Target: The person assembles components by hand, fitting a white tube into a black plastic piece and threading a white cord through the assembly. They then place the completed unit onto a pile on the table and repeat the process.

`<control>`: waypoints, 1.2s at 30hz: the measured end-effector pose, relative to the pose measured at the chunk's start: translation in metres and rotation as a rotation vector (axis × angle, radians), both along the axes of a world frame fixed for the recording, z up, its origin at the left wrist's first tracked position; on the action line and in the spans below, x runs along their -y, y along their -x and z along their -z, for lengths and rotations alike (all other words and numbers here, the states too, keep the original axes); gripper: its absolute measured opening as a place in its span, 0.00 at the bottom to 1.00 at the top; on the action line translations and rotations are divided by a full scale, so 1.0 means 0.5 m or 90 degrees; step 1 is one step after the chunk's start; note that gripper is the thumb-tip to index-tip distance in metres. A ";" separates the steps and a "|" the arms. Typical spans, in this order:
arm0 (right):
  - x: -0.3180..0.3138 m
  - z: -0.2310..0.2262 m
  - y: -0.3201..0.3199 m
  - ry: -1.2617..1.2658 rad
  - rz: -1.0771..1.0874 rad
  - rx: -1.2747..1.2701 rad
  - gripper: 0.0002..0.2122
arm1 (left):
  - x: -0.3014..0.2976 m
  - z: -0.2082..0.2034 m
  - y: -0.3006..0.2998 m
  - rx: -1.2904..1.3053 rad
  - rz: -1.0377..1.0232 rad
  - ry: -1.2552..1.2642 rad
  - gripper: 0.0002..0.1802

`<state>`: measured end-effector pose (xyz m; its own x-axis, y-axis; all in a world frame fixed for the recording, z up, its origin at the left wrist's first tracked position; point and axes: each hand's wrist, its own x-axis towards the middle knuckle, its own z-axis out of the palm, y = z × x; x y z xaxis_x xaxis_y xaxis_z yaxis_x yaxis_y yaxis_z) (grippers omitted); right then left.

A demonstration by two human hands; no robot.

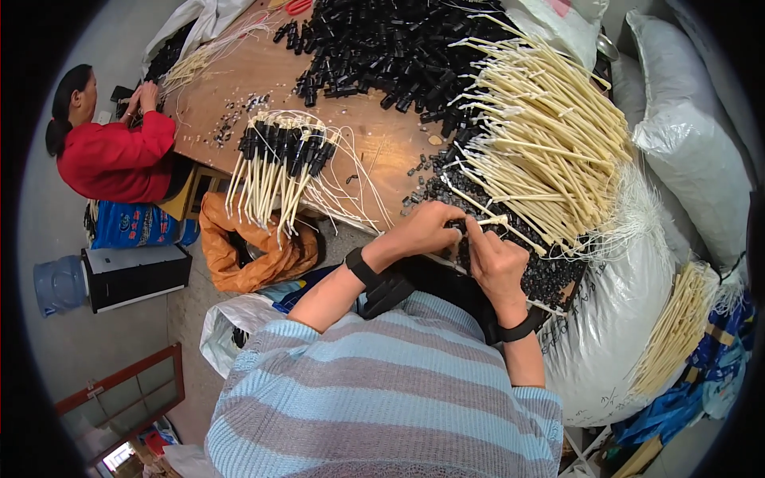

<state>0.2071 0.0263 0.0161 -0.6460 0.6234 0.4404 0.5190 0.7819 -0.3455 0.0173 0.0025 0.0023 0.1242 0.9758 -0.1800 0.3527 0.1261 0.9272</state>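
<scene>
My left hand (pixel 430 229) and my right hand (pixel 497 259) meet over the table's near edge, thumbs and fingertips pinched close together. Right beside my right fingertips is the whitish end of a cream sleeved wire (pixel 496 221). My right hand is closed on this wire; what my left fingers pinch is too small to make out. Under and around the hands spreads a heap of small dark plastic pieces (pixel 550 279). A large pile of cream sleeved wires (pixel 550 143) lies just beyond on the right. Left of the hands, a bundle of wires with black connectors (pixel 287 155) hangs over the table edge.
Black connectors (pixel 382 48) are heaped on the wooden table (pixel 215 95). A full white sack (pixel 598 342) stands at my right, more sacks (pixel 693 135) behind it. An orange bag (pixel 255 255) is below the table edge. A person in red (pixel 119 155) works at far left.
</scene>
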 end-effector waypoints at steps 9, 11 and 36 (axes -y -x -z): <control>0.007 0.002 0.032 0.192 -0.026 -0.204 0.15 | 0.022 -0.023 0.027 -0.005 0.007 0.032 0.17; 0.007 -0.014 0.047 0.457 0.089 -0.205 0.06 | 0.037 -0.017 0.014 -0.228 0.002 -0.173 0.17; -0.048 0.005 -0.019 0.144 0.189 0.006 0.06 | -0.160 0.049 0.160 -0.341 -0.201 -0.410 0.16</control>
